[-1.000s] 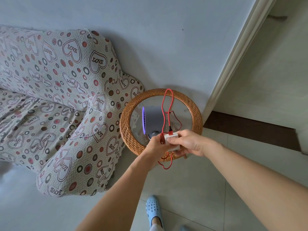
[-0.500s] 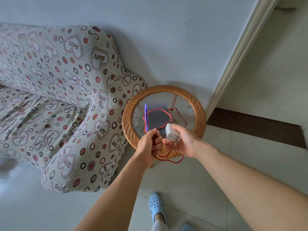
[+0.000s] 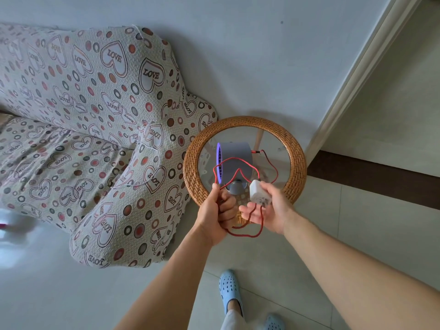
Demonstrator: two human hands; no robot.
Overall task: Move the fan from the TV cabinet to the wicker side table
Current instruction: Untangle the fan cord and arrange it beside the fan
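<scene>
A small grey fan (image 3: 235,163) with a purple front rim stands upright on the glass top of the round wicker side table (image 3: 298,152). A red cable (image 3: 270,164) runs from the fan's back and loops over it toward me. My left hand (image 3: 217,216) is closed around loops of that cable at the table's near rim. My right hand (image 3: 269,211) holds the white plug adapter (image 3: 259,195) at the cable's end between thumb and fingers, palm up.
A sofa (image 3: 95,115) under a heart-patterned cover touches the table on the left. A pale wall (image 3: 250,55) and a white door frame (image 3: 357,72) stand behind and to the right. My feet in blue clogs (image 3: 229,290) are on the tiled floor below.
The cable loop that stood up high has come down and now drapes across the fan. My right hand has turned palm up with the adapter, and my left hand has gathered more cable.
</scene>
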